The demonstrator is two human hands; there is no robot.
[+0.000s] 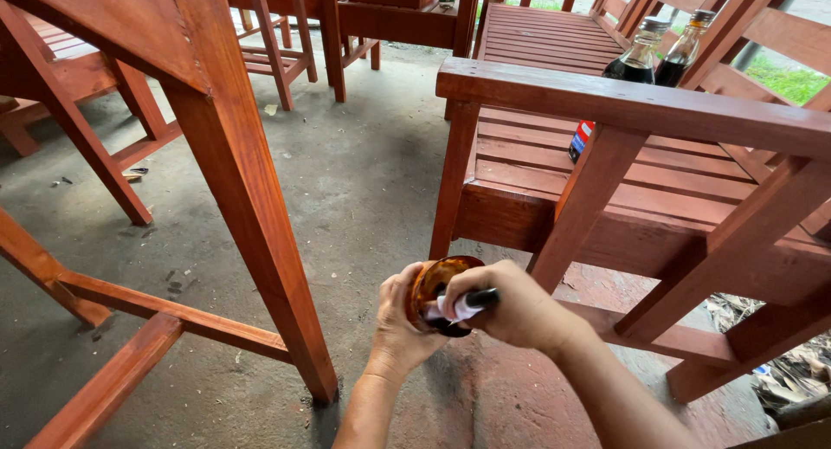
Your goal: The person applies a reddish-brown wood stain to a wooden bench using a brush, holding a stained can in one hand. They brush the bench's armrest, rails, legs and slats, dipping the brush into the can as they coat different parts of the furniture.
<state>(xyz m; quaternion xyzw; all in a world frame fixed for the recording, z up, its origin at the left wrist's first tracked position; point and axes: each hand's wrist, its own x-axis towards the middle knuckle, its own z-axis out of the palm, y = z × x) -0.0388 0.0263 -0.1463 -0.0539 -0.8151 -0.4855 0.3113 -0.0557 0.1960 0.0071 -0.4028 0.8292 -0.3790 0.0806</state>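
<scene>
My left hand [396, 328] grips a small round container [435, 279] stained orange-brown, holding it low over the concrete floor. My right hand [516, 309] holds a brush with a dark handle [482, 298] and pale bristles, its tip dipped into the container's mouth. Both hands meet just in front of a reddish-brown wooden bench [658, 198]. A reddish-brown table leg [251, 206] stands immediately left of my hands.
Two glass bottles of dark liquid [636, 64] stand on the bench seat behind its armrest. More red-stained chairs and tables [286, 33] fill the back. The floor beneath the bench carries red stain marks [519, 397]. Debris lies at lower right.
</scene>
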